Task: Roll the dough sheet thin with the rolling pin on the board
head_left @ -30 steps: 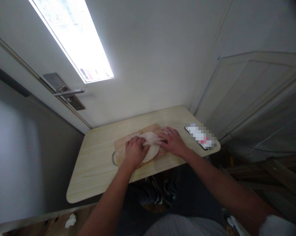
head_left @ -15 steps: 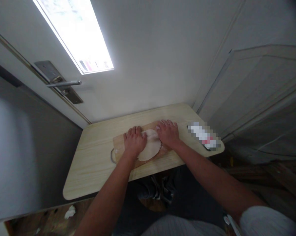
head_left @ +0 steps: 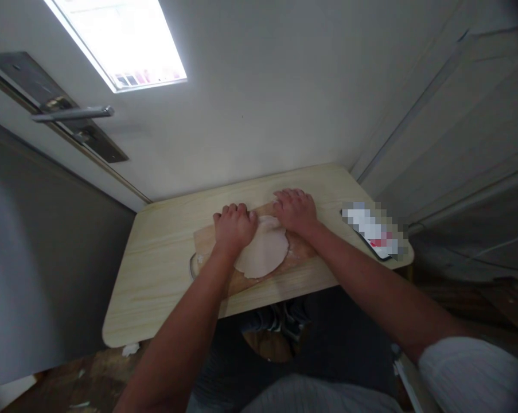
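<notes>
A thin, pale sheet of dough [head_left: 263, 252] lies on a wooden cutting board [head_left: 205, 241], its near edge uneven. My left hand [head_left: 235, 226] is at the dough's far left, fingers curled down and thumb by the edge. At the far right, my right hand [head_left: 296, 211] bends its fingers over the dough's edge and the board. Between the thumbs the dough shows a slight ridge. What lies beneath both palms is hidden.
The board rests on a light wooden table [head_left: 155, 258] against a white door with a metal handle [head_left: 73, 113]. A blurred-out phone-like object [head_left: 370, 229] lies at the table's right end. A metal loop [head_left: 193, 267] sticks out at the board's left end.
Both hands have shifted toward the far edge of the dough, uncovering more of the sheet nearer me. The left fingers look more curled. The camera view has tilted lower.
</notes>
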A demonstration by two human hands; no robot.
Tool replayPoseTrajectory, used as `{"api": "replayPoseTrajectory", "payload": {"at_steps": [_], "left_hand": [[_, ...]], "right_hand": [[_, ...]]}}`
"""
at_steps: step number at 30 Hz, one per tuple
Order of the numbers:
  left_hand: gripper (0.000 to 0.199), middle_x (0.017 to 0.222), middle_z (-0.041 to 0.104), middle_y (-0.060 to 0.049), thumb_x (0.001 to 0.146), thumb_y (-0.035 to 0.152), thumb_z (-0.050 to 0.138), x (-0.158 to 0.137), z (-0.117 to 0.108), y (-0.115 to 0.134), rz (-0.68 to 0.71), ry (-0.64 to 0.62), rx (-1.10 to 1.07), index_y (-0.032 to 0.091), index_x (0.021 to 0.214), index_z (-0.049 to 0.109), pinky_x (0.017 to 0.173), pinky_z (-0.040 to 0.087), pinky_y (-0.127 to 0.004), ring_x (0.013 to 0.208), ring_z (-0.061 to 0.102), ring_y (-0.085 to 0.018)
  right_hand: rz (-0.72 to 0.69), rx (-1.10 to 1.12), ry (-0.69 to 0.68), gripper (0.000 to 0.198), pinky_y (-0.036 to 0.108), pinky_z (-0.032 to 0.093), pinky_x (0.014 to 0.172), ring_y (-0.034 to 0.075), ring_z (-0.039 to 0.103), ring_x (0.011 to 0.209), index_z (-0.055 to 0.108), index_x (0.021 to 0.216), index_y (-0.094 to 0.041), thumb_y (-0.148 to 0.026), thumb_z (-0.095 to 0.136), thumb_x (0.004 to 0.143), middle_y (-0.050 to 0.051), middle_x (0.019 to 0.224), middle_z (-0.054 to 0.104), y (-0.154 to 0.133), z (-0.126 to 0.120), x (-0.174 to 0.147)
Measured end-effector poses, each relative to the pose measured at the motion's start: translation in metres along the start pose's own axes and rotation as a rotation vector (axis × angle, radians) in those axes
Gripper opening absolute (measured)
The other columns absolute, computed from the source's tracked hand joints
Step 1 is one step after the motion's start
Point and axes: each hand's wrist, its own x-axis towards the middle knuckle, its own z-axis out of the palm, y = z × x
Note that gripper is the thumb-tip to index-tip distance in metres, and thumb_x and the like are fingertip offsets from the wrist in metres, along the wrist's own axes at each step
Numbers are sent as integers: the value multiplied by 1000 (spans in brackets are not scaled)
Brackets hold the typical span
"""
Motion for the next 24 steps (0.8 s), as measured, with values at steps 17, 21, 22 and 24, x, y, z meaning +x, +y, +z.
{"api": "replayPoseTrajectory", "payload": {"at_steps": [17,21,22,24], "left_hand": [[56,106,73,-16,100,44,21,36,6,-11,63,-78,-1,17,101,70,86,45,-45,97,67,-31],[58,104,73,-16,100,45,21,42,6,-13,48,-103,7,17,99,72,80,48,-41,95,68,-30],[58,103,73,-16,100,45,21,43,6,-13,44,-111,5,17,99,72,79,48,-40,95,68,-30],[56,105,73,-16,100,44,22,42,5,-12,41,-120,-5,17,101,71,79,48,-40,95,68,-30]], "right_hand": [[97,-5,-78,47,47,41,99,31,53,119,67,123,-21,-48,38,98,12,128,65,-4,2,37],[99,-4,-56,46,46,42,98,31,54,117,67,122,-20,-48,40,97,13,125,66,-6,2,42],[101,-3,-53,46,45,42,97,31,55,117,67,122,-19,-47,41,96,13,124,66,-6,2,42],[100,-8,-48,45,44,42,97,30,55,117,67,123,-19,-45,42,96,13,125,66,-6,2,41]]}}
